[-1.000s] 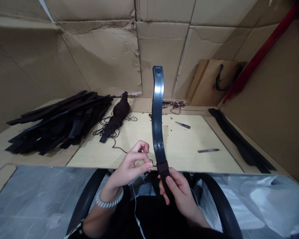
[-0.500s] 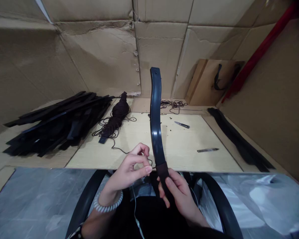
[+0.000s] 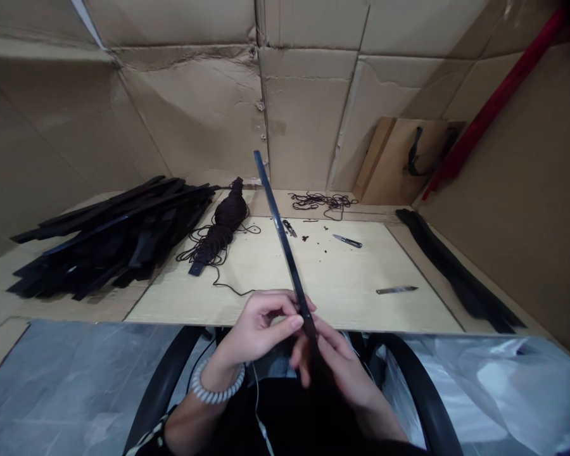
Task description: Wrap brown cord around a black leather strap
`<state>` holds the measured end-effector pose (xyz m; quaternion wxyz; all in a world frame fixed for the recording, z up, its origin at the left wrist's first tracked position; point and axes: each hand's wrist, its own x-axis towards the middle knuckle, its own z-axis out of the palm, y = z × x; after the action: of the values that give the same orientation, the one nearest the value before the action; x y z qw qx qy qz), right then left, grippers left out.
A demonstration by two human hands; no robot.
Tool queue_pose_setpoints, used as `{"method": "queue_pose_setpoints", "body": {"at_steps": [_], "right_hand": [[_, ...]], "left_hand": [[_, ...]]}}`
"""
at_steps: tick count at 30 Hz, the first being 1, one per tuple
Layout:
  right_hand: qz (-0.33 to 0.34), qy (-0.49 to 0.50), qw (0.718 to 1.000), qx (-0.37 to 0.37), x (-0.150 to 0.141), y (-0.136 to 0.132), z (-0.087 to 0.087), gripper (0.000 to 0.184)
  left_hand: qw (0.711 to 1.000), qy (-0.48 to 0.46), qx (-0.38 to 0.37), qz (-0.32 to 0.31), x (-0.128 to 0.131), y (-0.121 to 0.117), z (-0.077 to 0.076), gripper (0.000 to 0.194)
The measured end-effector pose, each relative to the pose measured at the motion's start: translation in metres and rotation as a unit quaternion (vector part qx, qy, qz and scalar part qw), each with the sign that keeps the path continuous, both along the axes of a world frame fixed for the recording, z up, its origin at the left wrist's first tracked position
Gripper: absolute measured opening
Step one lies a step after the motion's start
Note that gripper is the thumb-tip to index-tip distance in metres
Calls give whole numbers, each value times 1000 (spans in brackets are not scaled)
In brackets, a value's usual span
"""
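Note:
A long dark strip (image 3: 280, 231) stands up from my lap, seen edge-on and leaning to the upper left. My right hand (image 3: 335, 364) is closed round its lower, cord-wrapped end. My left hand (image 3: 261, 323) pinches at the strip just above that wrap, thumb and fingers pressed together on it or on the thin dark cord there; which one I cannot tell. A cord runs from my hands toward the dark cord bundle (image 3: 221, 225) on the table.
A heap of black strips (image 3: 109, 234) lies at the left of the wooden table (image 3: 342, 278). A second bundle of strips (image 3: 456, 269) lies at the right edge. Two small blades (image 3: 396, 290) and loose cord (image 3: 320, 201) lie farther back. Cardboard walls surround the table.
The strip has turned from face-on to edge-on and tilted left. My left hand has moved right onto the strip beside my right hand.

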<state>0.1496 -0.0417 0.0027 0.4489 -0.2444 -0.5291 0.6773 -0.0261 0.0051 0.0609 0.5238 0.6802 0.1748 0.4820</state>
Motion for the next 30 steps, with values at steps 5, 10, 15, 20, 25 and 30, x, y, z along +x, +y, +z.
{"method": "queue_pose_setpoints", "body": {"at_steps": [5,10,15,20,25,30], "right_hand": [[-339,-245,866,275,0,-1,18,30],[-438,-417,669,433,-16,5,19,41],[-503,-427,601,452,-30,22,24,32],[-515,-381,609,467,-30,33,28,37],[-510,-351,611,494,-23,39,31,36],[-510,-355,600,503,-19,43,29,41]], "left_hand": [[981,104,30,160,3,-3,-2,24],[952,118,90,267,20,-6,-6,23],[917,139,158,338,33,-9,1,23],[898,150,200,361,40,-10,11,24],[902,141,200,356,40,-8,17,23],[930,133,115,321,38,-2,16,25]]}}
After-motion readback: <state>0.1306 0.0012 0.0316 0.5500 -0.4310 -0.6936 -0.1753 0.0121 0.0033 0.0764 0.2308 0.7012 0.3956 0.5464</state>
